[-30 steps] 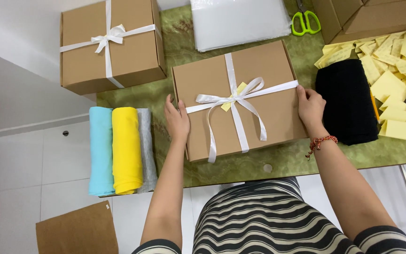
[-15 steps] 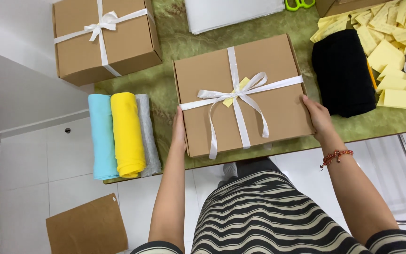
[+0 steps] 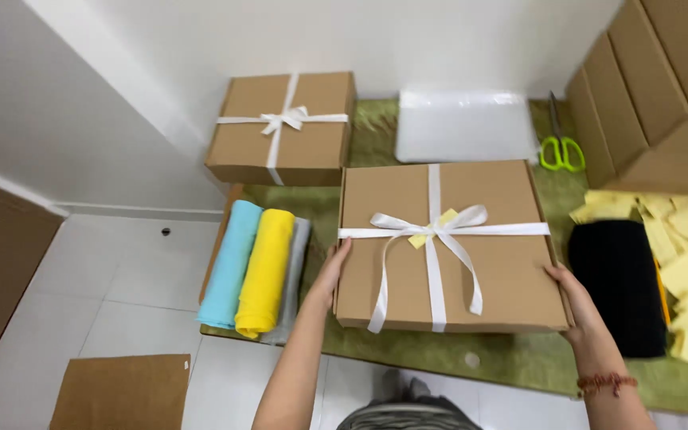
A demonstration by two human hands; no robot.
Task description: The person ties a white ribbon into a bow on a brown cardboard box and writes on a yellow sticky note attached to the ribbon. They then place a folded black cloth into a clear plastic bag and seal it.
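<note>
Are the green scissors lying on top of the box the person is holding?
No, the green scissors lie on the green mat behind the held box, beside the white sheet.

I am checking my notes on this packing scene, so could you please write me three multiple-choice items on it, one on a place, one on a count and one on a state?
1. Where do the green-handled scissors lie?
A. on the floor
B. on the green mat beside the clear plastic sheet
C. on the near box

2. How many ribbon-tied cardboard boxes show?
A. one
B. two
C. four

3. How do the hands meet the near box?
A. one on each side edge
B. both pulling the bow
C. both apart from it

Answers: 1 B, the scissors rest on the mat right of the sheet. 2 B, the near box and the far box each carry a white ribbon. 3 A, the left hand and right hand press its opposite sides.
</note>
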